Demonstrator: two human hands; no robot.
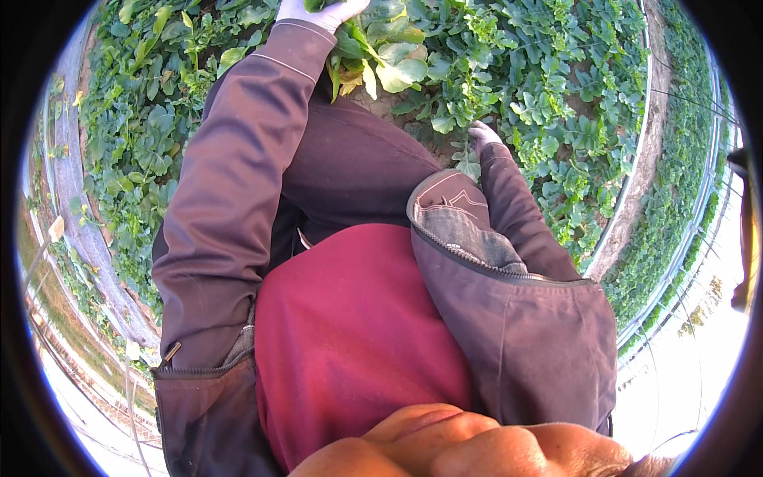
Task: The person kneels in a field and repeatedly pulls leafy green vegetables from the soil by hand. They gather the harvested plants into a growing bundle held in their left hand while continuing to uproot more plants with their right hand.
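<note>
At the top edge, my left hand [325, 14] wears a pale glove and is partly cut off by the frame. A dark green leaf [318, 4] sits in its grasp. Right beside that hand, a clump of broad leaves [387, 56] with some yellowed ones stands over bare soil. My right hand [486, 137], in a pale glove too, is low among the lobed leafy plants [462, 98], close to the ground beyond my knee. Its fingers are small in view and partly among leaves, so their grip cannot be made out.
My bent leg [357, 155] lies between both hands and my open dark jacket [530, 340] hangs at the right. Dense green rows [137, 119] spread on both sides. A pale strip of ground [632, 155] borders the bed at right, a grey sheet strip [98, 226] at left.
</note>
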